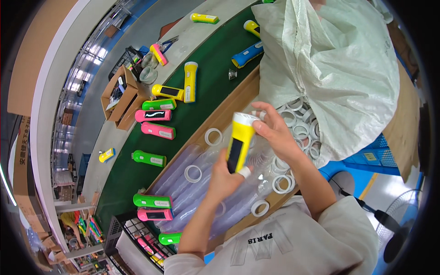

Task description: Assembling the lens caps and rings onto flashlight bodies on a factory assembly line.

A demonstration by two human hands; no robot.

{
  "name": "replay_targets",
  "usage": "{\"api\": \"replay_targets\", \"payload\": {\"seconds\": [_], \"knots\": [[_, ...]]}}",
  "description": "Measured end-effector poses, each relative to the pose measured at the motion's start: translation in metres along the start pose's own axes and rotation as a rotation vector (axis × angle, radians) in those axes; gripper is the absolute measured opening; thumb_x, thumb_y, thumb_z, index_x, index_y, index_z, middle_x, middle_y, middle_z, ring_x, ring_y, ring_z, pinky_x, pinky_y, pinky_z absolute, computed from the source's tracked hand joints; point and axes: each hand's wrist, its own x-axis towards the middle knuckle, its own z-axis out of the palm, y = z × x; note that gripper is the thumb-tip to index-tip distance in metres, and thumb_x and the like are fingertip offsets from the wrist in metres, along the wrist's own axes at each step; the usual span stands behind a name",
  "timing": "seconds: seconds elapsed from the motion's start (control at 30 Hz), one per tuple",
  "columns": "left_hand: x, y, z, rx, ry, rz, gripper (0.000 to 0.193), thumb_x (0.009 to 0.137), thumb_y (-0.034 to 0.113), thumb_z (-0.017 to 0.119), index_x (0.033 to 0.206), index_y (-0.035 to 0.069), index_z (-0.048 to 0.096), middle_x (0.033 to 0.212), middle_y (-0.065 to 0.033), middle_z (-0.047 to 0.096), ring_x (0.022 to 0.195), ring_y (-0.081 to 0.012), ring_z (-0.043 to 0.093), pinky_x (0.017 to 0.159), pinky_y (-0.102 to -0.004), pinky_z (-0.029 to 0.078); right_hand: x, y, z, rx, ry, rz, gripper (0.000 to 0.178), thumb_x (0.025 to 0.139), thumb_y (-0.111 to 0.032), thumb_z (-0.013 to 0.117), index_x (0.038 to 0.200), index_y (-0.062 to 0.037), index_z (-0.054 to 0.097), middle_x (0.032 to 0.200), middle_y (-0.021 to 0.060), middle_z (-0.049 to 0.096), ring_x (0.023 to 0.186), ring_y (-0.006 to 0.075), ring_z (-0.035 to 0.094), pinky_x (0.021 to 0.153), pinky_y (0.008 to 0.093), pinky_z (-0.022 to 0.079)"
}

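Note:
A yellow flashlight with a black side panel and a white ring round its head stands nearly upright over the open carton. My left hand is closed round its lower body, with a white cover on one digit. At the head, my right hand grips the white rim between thumb and fingers; a white cover shows on a finger there too. Below lie clear plastic tubes in the carton. Loose white rings are heaped beside my right wrist, at the mouth of a white woven sack.
On the green belt to the left lie several yellow, green, pink and blue flashlights, such as a green one. A small carton stands beyond the belt. A black crate is at lower left, a fan at lower right.

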Motion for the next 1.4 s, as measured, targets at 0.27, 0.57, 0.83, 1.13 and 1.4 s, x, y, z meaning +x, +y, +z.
{"api": "replay_targets", "payload": {"seconds": [0.27,0.57,0.83,1.13,1.4], "knots": [[0.234,-0.02,-0.039,0.872,0.256,0.186,0.062,0.084,0.029,0.066,0.133,0.001,0.041,0.12,-0.0265,0.054,0.108,-0.0401,0.055,0.087,-0.0455,0.047,0.016,0.041,-0.022,-1.467,-0.275,-0.309,0.043,0.069,-0.029,0.078,0.099,-0.0033,0.062,0.113,0.0199,0.055,0.111,0.0344,0.047,0.091,0.0428,0.043],[0.338,-0.009,0.034,0.806,-0.049,0.272,0.065,0.078,0.032,0.072,0.131,0.005,0.048,0.125,-0.0198,0.055,0.115,-0.0326,0.054,0.098,-0.0393,0.044,0.023,0.044,-0.017,-1.358,-0.409,-0.409,0.036,0.071,-0.02,0.071,0.101,-0.0044,0.058,0.115,0.0177,0.055,0.101,0.0345,0.052,0.089,0.0386,0.046],[0.155,-0.014,-0.119,-0.425,-0.101,-0.062,0.064,0.083,0.025,0.066,0.133,-0.006,0.041,0.12,-0.0197,0.057,0.101,-0.0256,0.061,0.088,-0.036,0.048,0.018,0.051,-0.023,-1.446,-0.44,-0.429,0.028,0.071,-0.013,0.065,0.097,-0.0034,0.06,0.098,0.0135,0.061,0.1,0.0303,0.054,0.086,0.0383,0.044],[-0.098,0.0,-0.124,-0.673,0.318,0.033,0.078,0.057,0.031,0.091,0.116,0.006,0.047,0.116,-0.0138,0.057,0.096,-0.0351,0.065,0.081,-0.0443,0.056,0.032,0.087,0.036,-1.721,-0.403,-0.498,0.036,0.065,-0.016,0.076,0.091,0.0011,0.058,0.092,0.0187,0.059,0.091,0.0329,0.057,0.079,0.0405,0.047],[-0.162,-0.026,-0.09,-0.615,0.472,0.1,0.073,0.063,0.019,0.086,0.122,0.007,0.045,0.119,-0.0191,0.058,0.111,-0.0274,0.057,0.091,-0.0387,0.048,0.031,0.068,0.03,-1.604,-0.318,-0.499,0.038,0.067,-0.015,0.067,0.099,0.0041,0.056,0.09,0.0217,0.061,0.088,0.0367,0.059,0.079,0.0427,0.048]]}}
